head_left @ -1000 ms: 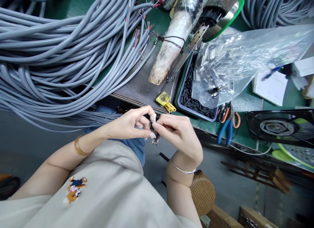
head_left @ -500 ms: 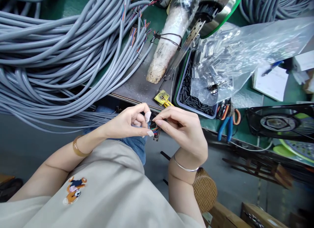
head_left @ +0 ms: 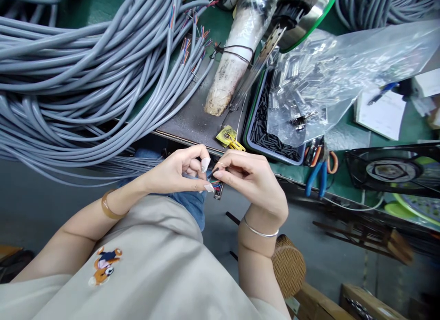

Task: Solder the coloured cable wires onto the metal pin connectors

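My left hand (head_left: 184, 171), with white tape on its thumb and index tips, curls above my lap. Its thumb lies against coloured wires (head_left: 216, 184), and its other fingers fold in behind. Those wires run into a small multi-pin connector (head_left: 218, 192) hanging just below the fingertips. Close on the right, my right hand (head_left: 250, 178) pinches a short black sleeve (head_left: 213, 172) between thumb and index finger, near the wires. Part of the connector and whatever lies inside the left palm are hidden by the fingers.
Grey cables (head_left: 103, 81) with stripped ends cover the bench's left. Beyond my hands are a yellow clip-like piece (head_left: 235, 145), a white-wrapped tool (head_left: 228, 77), a bin of black sleeves (head_left: 266, 132), a plastic bag of metal parts (head_left: 302, 95) and blue-handled pliers (head_left: 316, 179). A stool (head_left: 288, 267) stands lower right.
My right hand has shifted slightly left and down, and the black sleeve now shows at its fingertips. My left hand has barely moved.
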The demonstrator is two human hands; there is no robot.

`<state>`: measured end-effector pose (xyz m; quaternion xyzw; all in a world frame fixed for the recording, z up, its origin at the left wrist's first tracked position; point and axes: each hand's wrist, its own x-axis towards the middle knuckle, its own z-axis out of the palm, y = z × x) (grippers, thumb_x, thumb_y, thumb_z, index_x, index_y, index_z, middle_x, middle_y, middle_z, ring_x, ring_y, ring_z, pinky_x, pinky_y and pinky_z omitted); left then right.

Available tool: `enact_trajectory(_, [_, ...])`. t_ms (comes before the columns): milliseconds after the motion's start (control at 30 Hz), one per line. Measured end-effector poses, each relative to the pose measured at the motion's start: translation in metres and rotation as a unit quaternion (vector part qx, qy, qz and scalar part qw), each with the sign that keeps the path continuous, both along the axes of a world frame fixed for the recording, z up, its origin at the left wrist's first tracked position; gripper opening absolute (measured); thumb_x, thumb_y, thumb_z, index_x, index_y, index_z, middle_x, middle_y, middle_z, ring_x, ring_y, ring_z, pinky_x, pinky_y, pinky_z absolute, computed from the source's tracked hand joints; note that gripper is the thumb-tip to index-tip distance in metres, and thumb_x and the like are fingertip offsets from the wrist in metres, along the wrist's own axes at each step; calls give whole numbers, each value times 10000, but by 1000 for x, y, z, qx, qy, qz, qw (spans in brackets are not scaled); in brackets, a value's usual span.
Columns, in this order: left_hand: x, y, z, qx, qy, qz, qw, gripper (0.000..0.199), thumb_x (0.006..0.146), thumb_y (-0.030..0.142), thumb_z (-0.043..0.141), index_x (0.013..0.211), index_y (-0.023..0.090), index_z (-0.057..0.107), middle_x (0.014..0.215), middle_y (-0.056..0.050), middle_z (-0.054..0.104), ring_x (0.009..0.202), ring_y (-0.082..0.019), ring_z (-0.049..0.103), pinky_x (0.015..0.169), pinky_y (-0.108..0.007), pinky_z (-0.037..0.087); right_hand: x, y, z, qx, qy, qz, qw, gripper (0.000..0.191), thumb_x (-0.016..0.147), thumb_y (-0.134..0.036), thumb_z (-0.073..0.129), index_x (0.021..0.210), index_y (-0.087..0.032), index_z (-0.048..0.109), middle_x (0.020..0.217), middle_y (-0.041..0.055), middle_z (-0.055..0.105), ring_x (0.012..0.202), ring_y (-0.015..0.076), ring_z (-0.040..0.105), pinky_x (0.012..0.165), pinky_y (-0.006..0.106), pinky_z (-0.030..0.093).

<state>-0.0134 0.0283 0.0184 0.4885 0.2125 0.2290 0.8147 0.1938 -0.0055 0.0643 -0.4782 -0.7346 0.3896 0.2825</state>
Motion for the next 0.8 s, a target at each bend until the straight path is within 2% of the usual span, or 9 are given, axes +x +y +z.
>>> enact_trajectory(100, [-2,0,-1,-2,-9,1,1000,445,745,243,898,880,182,478,698,35,706,575,-66,662,558,-146,476,1,-1,1,-1,14,18,1000,255,982,-353,649,795,-185,690,714,-5,631,622,93,518,585,234,384])
enact_trajectory(200, [-3,0,-1,-5,-9,-3,1000,441,743,230,899,896,179,489,710,38,710,602,-74,689,579,-148,503,0,-1,2,5,14,4,1000,148,964,-329,679,973,-194,739,781,-12,673,539,68,425,538,239,349])
enact_trajectory(233, [-3,0,-1,-6,-7,-5,1000,444,741,227,900,899,179,487,712,37,713,605,-76,693,583,-149,509,0,-1,3,10,18,2,1000,140,955,-319,693,1007,-198,743,802,-10,689,540,68,434,547,239,362])
enact_trajectory(367, [-2,0,-1,-8,-4,-3,1000,474,719,220,916,873,183,469,703,42,711,600,-74,693,588,-148,518,-1,-1,6,25,40,23,999,105,956,-257,683,905,-196,751,805,7,721,698,103,621,645,234,457])
enact_trajectory(533, [-2,0,-2,-14,-16,1,1000,484,710,212,925,864,185,467,680,50,700,576,-66,682,559,-132,492,-3,-2,13,34,33,9,999,150,956,-329,691,979,-204,770,781,9,710,634,102,591,577,244,424])
enact_trajectory(667, [-5,0,-2,-17,-5,4,1000,496,705,230,932,846,187,458,687,36,710,573,-67,679,552,-132,487,-2,0,12,33,8,15,999,165,969,-282,666,861,-188,748,772,18,720,636,99,589,608,243,434])
enact_trajectory(800, [-6,0,0,-24,-4,2,1000,508,704,251,937,855,190,456,710,20,725,599,-87,704,579,-153,531,2,7,4,6,7,24,1000,277,978,-383,656,808,-174,720,733,6,679,609,85,547,574,232,385])
